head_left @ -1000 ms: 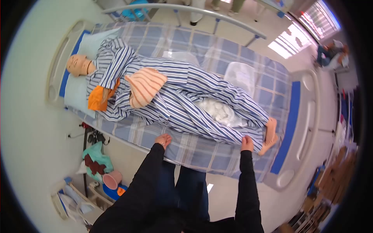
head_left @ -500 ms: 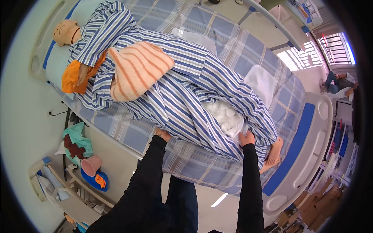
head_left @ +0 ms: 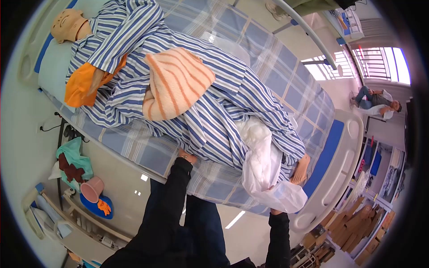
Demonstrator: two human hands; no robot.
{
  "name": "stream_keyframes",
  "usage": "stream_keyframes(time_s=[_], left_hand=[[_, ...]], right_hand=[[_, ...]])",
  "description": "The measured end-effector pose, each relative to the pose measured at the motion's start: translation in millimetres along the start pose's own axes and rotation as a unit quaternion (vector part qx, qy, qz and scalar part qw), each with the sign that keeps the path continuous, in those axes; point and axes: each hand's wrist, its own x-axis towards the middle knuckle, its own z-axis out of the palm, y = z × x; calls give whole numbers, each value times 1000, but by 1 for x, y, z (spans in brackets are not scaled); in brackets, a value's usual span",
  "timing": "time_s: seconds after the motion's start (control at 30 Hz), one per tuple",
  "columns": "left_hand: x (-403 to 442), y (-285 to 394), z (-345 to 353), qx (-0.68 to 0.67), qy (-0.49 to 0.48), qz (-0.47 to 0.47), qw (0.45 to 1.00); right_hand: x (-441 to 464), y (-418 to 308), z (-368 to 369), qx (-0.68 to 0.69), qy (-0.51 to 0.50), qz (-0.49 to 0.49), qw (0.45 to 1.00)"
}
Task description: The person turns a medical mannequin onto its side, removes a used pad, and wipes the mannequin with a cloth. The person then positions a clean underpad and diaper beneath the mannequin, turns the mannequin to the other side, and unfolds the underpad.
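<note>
A manikin [head_left: 69, 23] in blue-and-white striped pyjamas [head_left: 210, 129] lies on the bed. My right hand [head_left: 278, 211] grips the lower end of a thin, see-through white plastic bag [head_left: 263, 172], which stretches from between the manikin's legs over the bed's near edge. Fluffy white stuffing [head_left: 255, 134] shows at its upper end. My left hand [head_left: 189, 157] is at the near thigh, its fingers hidden beneath the striped cloth. Beside the bag's lower end is the manikin's bare foot [head_left: 300, 169].
A peach striped towel [head_left: 178, 82] covers the manikin's middle, and an orange cloth [head_left: 80, 85] wraps its hand. The footboard [head_left: 344, 165] stands right, a side rail [head_left: 313, 35] beyond. Left below are a pink bucket [head_left: 92, 189] and orange gloves [head_left: 104, 207]. A person [head_left: 377, 100] sits far right.
My right hand has drawn the white bag out from between the legs, toward me and past the bed edge. My left hand stays by the thigh. The view has shifted slightly.
</note>
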Motion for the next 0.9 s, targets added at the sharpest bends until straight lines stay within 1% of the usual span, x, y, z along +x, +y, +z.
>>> stream_keyframes(time_s=[0.03,0.07,0.1,0.13,0.17,0.2,0.23,0.27,0.3,0.33,0.37,0.4,0.43,0.5,0.57,0.63,0.67,0.7,0.73,0.77,0.8,0.83,0.87,0.9], left_hand=[[-2,-18,3,131,-11,45,990],[-9,-28,1,49,-28,11,998],[-17,-39,0,-36,-38,-27,998],[-24,-49,-2,-116,-43,-65,990],[-30,-5,-47,231,-122,-24,965],[-30,0,-45,-160,31,-233,959],[-37,6,-41,-517,169,-394,741],[-49,9,-41,-330,210,-288,874],[-58,20,-52,-122,239,-159,950],[-63,79,-76,-121,241,-103,957],[-67,145,-93,-121,243,-50,961],[-67,177,-93,-125,177,34,976],[-63,201,-86,-127,112,117,979],[-32,243,-56,-133,35,250,958],[6,268,-23,-56,2,269,962],[35,267,15,45,-23,277,960],[39,261,28,141,-89,243,956],[41,254,38,232,-156,207,937],[39,250,49,319,-225,169,905],[37,249,61,350,-237,156,893],[37,249,69,382,-245,143,880],[40,250,69,415,-250,130,865],[44,263,53,453,-318,122,824],[39,249,68,435,-249,144,853]], right_hand=[[-8,2,-8,-153,-94,-17,984],[-15,3,-13,-267,-190,-47,944],[-25,0,-14,-327,-264,-66,905],[-37,-5,-9,-357,-310,-77,878],[-42,-16,-2,-366,-333,-83,865],[-49,-43,7,-338,-292,-58,893],[-44,-41,0,-326,-219,-80,916],[-37,-29,-10,-310,-140,-100,935],[-27,-14,-20,-292,-61,-120,947],[-7,-1,-31,-246,32,-88,965],[23,16,-44,-199,122,-56,971],[59,49,-58,-102,180,-20,978],[95,67,-60,-43,220,73,972],[175,139,-67,-146,207,175,951],[212,151,-26,-290,249,184,905],[224,144,8,-238,285,130,919],[226,135,16,-194,265,122,936],[228,125,23,-150,246,116,951],[223,109,22,-89,187,130,970],[214,87,20,-28,127,141,982],[188,56,27,-140,156,-21,978],[181,85,26,-156,108,-77,979],[150,47,41,-227,101,-124,961],[115,-28,54,-303,26,-98,948]])
